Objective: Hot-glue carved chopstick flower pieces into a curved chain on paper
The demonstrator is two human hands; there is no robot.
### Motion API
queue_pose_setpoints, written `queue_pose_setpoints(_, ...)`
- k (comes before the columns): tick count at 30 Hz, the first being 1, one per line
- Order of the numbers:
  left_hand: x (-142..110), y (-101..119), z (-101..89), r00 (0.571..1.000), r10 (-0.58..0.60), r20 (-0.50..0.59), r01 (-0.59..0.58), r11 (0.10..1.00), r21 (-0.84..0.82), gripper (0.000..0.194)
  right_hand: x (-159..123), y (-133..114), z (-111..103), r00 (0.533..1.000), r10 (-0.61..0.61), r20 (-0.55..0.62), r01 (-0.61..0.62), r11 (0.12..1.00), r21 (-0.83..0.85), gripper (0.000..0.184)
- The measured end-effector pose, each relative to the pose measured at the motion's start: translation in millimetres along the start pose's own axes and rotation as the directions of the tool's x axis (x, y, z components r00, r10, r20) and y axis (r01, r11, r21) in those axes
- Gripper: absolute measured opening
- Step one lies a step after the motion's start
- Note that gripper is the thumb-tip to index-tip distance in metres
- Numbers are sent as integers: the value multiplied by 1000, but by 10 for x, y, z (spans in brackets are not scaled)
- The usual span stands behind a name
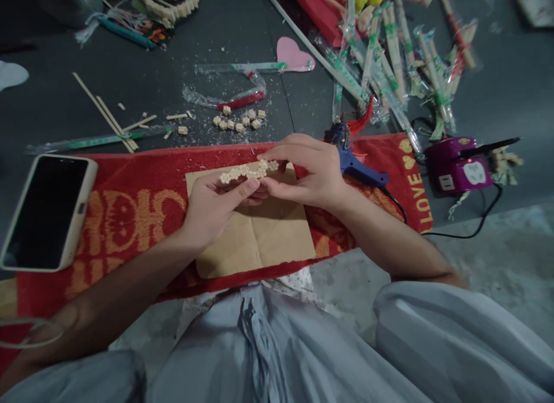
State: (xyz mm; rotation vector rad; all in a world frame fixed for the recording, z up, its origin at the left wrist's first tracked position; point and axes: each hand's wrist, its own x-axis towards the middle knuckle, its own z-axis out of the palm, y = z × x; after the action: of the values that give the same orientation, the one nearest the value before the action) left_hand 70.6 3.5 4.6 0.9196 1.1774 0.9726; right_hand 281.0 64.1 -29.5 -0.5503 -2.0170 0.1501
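Clamps left hand point(212, 202) and right hand point(314, 169) on pale strip point(242, 171), above far edge of tan board point(268, 235) on red towel point(160, 166); runs left to right, slanting slightly away rightward; looks knobbly, wavy, built from small flower-shaped clusters.

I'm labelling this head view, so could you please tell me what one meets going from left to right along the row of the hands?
Phone, left hand, pale knobbly strip, right hand, blue glue gun, purple box.
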Motion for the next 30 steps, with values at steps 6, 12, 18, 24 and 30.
queue_pose_setpoints(6, 3, 28, -7, 994, 8, 107, -4, 999, -41, 49, -8, 1, -37, 997, 37, 62, -37, 999, 0, 34)
queue_pose_setpoints(12, 45, 21, -50, 991, 16, 136, -8, 998, -61, 48, 7, -3, -94, 994, -39, 102, 39, 999, -1, 27)
queue_pose_setpoints(18, 49, 6, -84, 990, 39, 139, -37, 999, -16, 32, 17, -47, -84, 990, -49, 131, 47, 999, 16, 23)
queue_pose_setpoints(24, 52, -12, -97, 989, 41, 142, -44, 999, 13, 32, 8, -25, -63, 990, -74, 116, 72, 997, 26, 22)
queue_pose_setpoints(30, 70, -6, -92, 990, 47, 133, -52, 998, 35, 35, 21, -16, -85, 988, -54, 148, 45, 997, 63, 23)
